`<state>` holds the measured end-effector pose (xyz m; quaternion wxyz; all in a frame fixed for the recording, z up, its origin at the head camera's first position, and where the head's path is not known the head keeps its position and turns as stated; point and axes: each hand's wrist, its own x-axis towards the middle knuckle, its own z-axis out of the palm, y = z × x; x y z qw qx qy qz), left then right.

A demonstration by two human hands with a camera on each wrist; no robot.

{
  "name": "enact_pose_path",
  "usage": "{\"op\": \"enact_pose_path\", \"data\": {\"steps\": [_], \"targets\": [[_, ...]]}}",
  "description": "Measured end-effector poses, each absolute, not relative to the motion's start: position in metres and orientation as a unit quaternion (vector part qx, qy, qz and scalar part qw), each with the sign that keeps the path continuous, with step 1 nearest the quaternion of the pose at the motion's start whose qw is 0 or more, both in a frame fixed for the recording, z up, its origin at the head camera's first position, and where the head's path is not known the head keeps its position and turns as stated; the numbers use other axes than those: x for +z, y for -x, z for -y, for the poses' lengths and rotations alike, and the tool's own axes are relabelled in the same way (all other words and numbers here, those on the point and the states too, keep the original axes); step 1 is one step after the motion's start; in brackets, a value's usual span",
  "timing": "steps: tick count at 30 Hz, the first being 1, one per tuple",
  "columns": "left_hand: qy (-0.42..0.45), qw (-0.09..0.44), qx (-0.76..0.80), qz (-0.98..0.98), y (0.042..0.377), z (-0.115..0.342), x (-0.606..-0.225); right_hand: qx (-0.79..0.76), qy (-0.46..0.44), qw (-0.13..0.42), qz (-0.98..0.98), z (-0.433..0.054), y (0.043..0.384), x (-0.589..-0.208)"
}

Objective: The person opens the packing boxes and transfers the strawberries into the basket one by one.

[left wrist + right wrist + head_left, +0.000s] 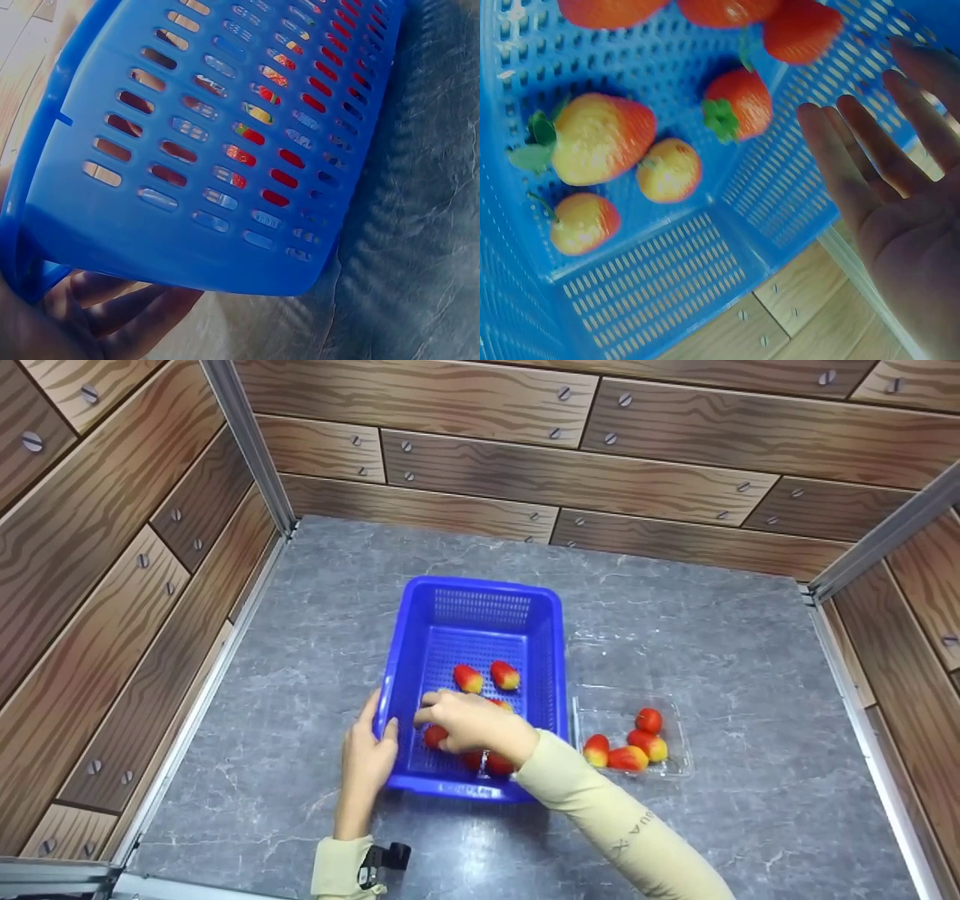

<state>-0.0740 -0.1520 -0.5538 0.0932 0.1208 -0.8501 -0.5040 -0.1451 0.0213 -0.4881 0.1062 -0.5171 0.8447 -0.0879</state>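
Observation:
A blue plastic basket [556, 660] with slotted walls holds several red-and-yellow toy strawberries [505, 675], some with green leaves in the right wrist view. My left hand [369, 754] grips the basket's left rim, thumb inside and fingers outside beneath the rim in the left wrist view. Reaching over the right side, my right hand [474, 721] is inside the basket above the nearer fruit, partly covering it in the head view. From the right wrist, its fingers [866, 146] look extended with nothing between them, close to a small leafy strawberry [739, 105].
Right of the basket, a clear plastic tray [685, 739] holds several more red-and-yellow fruits [627, 758]. Wood-patterned walls [480, 457] with metal corner posts enclose the grey marbled surface [330, 607] at the back and sides.

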Motion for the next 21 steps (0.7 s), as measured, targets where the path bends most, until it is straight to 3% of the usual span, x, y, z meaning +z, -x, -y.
{"op": "enact_pose_path", "data": {"steps": [10,21], "targets": [[-0.121,0.096,-0.501,0.851,0.073,0.152,-0.554,-0.114,0.474,0.087,-0.869,-0.053,0.145,-0.445],[-0.115,0.1,-0.495,0.855,0.073,0.151,-0.553,-0.178,0.418,0.052,-0.89,-0.098,0.144,-0.423]]}}
